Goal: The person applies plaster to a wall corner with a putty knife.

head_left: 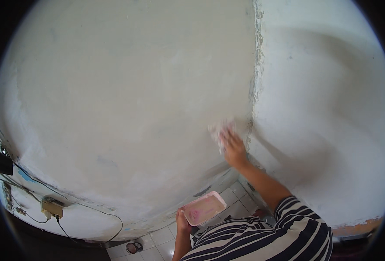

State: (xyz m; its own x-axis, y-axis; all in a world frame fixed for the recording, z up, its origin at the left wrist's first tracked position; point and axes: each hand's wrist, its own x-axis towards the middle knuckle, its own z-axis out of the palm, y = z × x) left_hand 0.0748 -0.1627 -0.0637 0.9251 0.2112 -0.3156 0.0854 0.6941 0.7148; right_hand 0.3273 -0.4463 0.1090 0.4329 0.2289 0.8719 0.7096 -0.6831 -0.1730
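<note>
My right hand presses a crumpled white and pinkish cloth against the grey-beige wall, just left of the room's corner. Its fingers lie over the cloth, slightly smeared by motion. Lower down, my left hand grips the left end of a shallow pale pink rectangular tray. Pink smears show on the tray's bottom. The tray is tilted and held in front of my striped shirt, apart from the wall.
A flaking corner seam separates this wall from the white wall on the right. At lower left, a beige socket box with plugs and loose dark cables hangs by the wall. A round object lies on the white tiled floor.
</note>
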